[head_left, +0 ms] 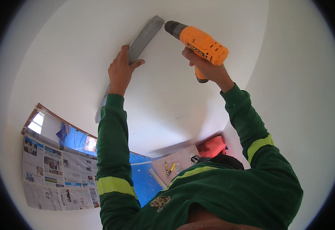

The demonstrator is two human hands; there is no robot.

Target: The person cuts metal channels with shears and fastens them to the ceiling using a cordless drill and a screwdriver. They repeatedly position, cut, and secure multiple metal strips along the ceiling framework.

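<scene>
The left hand (pixel 120 73) lay part-curled over a long, straight grey bar (pixel 146 38), thumb spread, steadying it at a slant against the smooth white surface (pixel 175 99). The right hand (pixel 209 69) was closed firmly round the grip of an orange-and-black cordless drill (pixel 204 43), its black chuck pointing at the bar's upper end; whether the bit touched could not be told. Doing this well likely meant pressing the bar flat, keeping the thumb clear of the bit, lining the drill up square to the surface, and squeezing the trigger gently.
</scene>
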